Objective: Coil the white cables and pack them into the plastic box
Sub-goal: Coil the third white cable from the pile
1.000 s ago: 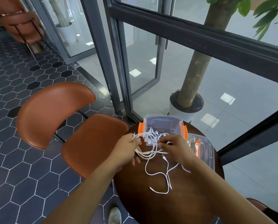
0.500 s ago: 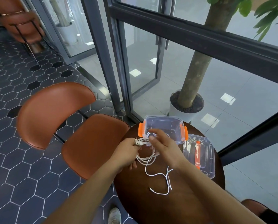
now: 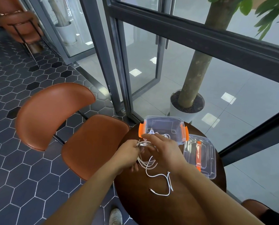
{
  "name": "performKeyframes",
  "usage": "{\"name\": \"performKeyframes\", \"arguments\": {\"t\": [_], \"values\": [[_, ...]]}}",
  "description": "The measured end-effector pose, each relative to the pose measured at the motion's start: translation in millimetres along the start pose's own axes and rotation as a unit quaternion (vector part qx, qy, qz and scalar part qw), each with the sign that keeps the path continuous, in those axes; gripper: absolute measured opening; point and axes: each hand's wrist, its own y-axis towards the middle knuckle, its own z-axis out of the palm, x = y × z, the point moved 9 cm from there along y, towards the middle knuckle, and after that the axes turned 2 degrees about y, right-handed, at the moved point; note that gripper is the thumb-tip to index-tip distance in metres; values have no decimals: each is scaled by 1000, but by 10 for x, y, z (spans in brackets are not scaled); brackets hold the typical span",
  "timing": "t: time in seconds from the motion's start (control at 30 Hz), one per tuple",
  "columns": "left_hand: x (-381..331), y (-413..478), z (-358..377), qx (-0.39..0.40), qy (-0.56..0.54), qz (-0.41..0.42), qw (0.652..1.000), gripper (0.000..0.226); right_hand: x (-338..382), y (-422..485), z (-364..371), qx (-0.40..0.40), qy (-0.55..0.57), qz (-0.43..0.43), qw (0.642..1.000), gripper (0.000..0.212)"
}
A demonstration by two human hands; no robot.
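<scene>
On the round dark wooden table [image 3: 151, 208], my left hand [image 3: 129, 155] grips a bundle of looped white cables [image 3: 147, 164] near the table's left edge. Loose cable tails [image 3: 161, 184] trail across the tabletop toward me. My right hand [image 3: 164, 149] hovers just right of the bundle, fingers spread and relaxed over the loops, holding nothing that I can see. Behind the hands stands the clear plastic box [image 3: 176, 125] with orange clips; a few white cable ends lie inside its near left corner.
The box's clear lid [image 3: 207, 161] with an orange handle lies to the right of the box. A brown chair [image 3: 80, 137] stands left of the table. Beyond the glass wall is a potted tree [image 3: 189, 101]. A white shoe [image 3: 116, 216] shows below.
My right hand has pulled back from the box toward the bundle and opened its fingers. My left hand keeps gripping the coiled cables in about the same place.
</scene>
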Motion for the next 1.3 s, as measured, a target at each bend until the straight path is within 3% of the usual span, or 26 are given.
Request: {"name": "performKeyframes", "arguments": {"t": [0.13, 0.23, 0.4, 0.5, 0.57, 0.63, 0.7, 0.8, 0.9, 1.0, 1.17, 1.3], "values": [[4, -20, 23, 14, -30, 2, 999, 26, -159, 59, 9, 51, 116, 81, 989, 40], [0, -3, 21, 11, -23, 2, 1000, 26, -143, 82, 31, 54, 112, 39, 992, 45], [27, 15, 66, 34, 3, -16, 999, 28, -38, 74, -2, 4, 70, -31, 997, 32], [18, -9, 78, 42, 6, -25, 999, 26, -57, 37, -30, -50, 118, 8, 992, 21], [30, -30, 56, 32, 28, -34, 999, 24, -188, 10, -70, -88, 217, 121, 965, 11], [47, -56, 24, 18, 50, -41, 998, 23, -314, -26, -156, -144, 333, 232, 903, 6], [33, -75, 6, 8, 65, -39, 997, 22, -411, -44, -311, -215, 402, 279, 845, 5], [-88, -83, -21, -7, 110, -17, 994, 22, -643, -113, -431, -266, 412, 346, 800, 6], [-222, -79, -57, -30, 197, 20, 980, 24, -884, -214, -348, -237, 359, 407, 806, 19], [-259, -98, -12, -21, 206, 45, 977, 25, -1017, -257, -203, -178, 330, 429, 822, 24], [-214, -97, 45, 19, 25, 52, 998, 18, -1033, -290, -148, -133, 379, 435, 806, 19], [-269, -113, 96, 44, -54, 59, 996, 21, -901, -227, -124, -54, 364, 402, 838, 21]]}}
